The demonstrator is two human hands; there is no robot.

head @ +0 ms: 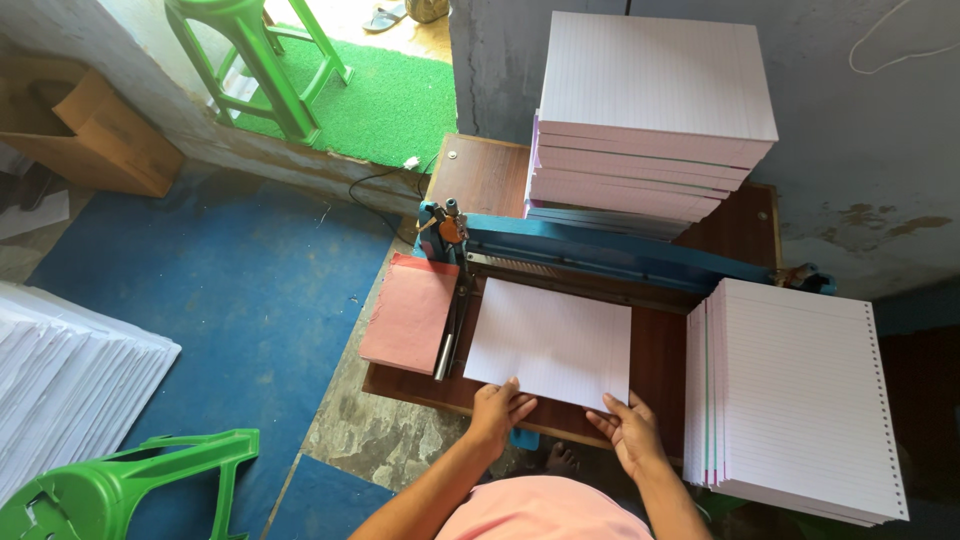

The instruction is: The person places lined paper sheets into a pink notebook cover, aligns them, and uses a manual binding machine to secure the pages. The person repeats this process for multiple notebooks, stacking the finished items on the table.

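Note:
A thin stack of lined white paper [555, 338] lies on the brown wooden table [480, 175], its far edge under the blue bar of a punching machine [600, 255]. My left hand [497, 410] grips the near left corner of the sheets. My right hand [625, 428] holds the near right corner, thumb on top. Both hands sit at the table's near edge.
A tall pile of lined paper [650, 100] stands behind the machine. A punched stack [800, 395] lies at the right. Pink sheets [410, 310] lie at the left. Green plastic stools [110, 490] [270, 60], a cardboard box [90, 125] and white paper [60, 370] surround the table.

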